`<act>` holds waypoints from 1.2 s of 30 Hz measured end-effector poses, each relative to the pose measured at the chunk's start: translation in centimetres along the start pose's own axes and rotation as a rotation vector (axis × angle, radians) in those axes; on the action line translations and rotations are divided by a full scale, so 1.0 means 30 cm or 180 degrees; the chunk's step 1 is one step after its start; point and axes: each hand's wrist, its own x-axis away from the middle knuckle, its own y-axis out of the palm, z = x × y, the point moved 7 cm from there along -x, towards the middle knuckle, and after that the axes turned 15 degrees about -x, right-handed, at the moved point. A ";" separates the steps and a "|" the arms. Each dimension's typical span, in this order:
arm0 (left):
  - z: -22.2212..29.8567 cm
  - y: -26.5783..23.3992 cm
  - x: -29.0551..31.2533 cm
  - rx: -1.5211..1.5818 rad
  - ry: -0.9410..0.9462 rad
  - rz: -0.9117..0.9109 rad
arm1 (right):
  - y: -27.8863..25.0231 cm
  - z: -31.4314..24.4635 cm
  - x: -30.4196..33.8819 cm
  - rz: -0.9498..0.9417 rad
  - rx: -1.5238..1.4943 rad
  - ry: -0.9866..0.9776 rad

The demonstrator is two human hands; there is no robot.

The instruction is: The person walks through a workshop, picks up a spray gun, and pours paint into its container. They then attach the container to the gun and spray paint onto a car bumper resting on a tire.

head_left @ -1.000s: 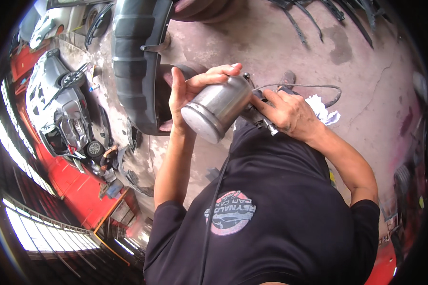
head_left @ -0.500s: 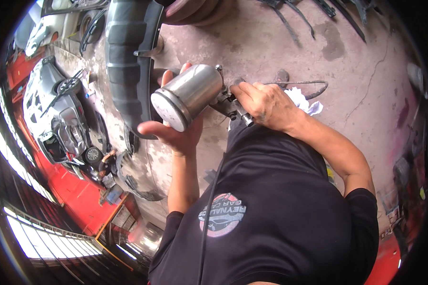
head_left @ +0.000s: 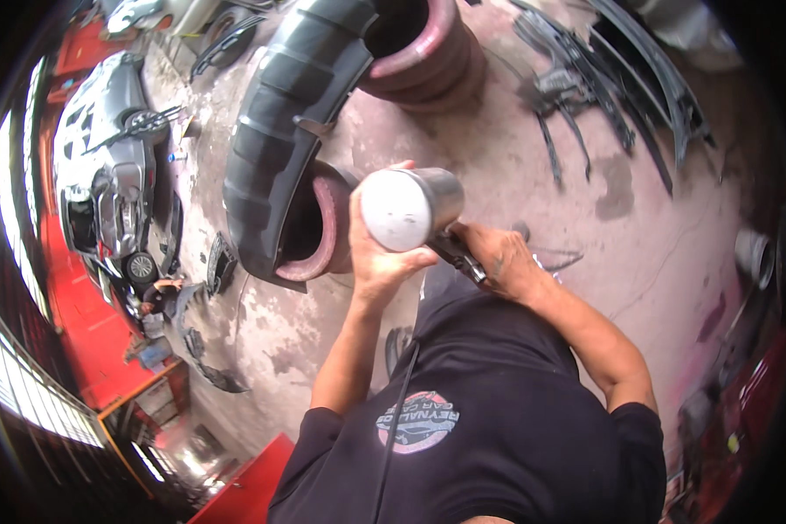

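A paint spray gun with a silver metal cup [head_left: 395, 210] is in front of me, the cup's pale round end turned toward my view. My left hand [head_left: 377, 272] is wrapped around the cup, thumb beneath it and fingers along its far left side. On the right, my right hand [head_left: 505, 260] is closed on the dark metal gun body [head_left: 465, 259]. Its fingers partly cover the body, and the cup hides where the two join.
Left of the cup a long black bumper [head_left: 279, 122] rests on reddish tyres [head_left: 330, 214]. Black car trim parts [head_left: 646, 96] lie far right. A thin hose [head_left: 563, 258] shows beyond my right hand. At left, a person [head_left: 159, 297] is down beside a damaged grey car [head_left: 118, 175].
The cup has swung so its round end faces me more directly. My left hand's fingers have closed around it. The view has shifted, bringing more of the tyres and trim parts in.
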 end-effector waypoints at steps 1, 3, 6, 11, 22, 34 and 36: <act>-0.010 0.005 -0.002 0.0081 -0.0090 -0.0043 | 0.009 0.013 -0.002 0.0048 -0.0032 -0.0031; 0.018 -0.007 -0.028 0.0025 -0.0023 0.0100 | 0.014 0.023 -0.029 0.0121 -0.0113 -0.0110; 0.078 -0.087 -0.077 -0.1484 0.0914 0.0313 | 0.021 0.019 -0.085 0.0111 -0.0153 -0.0182; 0.089 -0.143 -0.149 -0.2727 0.1875 0.0515 | 0.078 0.006 -0.209 -0.0005 -0.0050 -0.0080; 0.102 -0.294 -0.472 -0.1931 0.1677 0.0173 | -0.008 0.019 -0.539 0.0385 0.0135 -0.0520; 0.127 -0.095 -0.835 -0.3393 0.1877 0.0694 | -0.318 0.176 -0.815 0.0166 0.0178 -0.0597; 0.092 -0.060 -0.900 -0.3492 0.1699 0.0673 | -0.363 0.231 -0.848 -0.0006 0.0079 -0.0475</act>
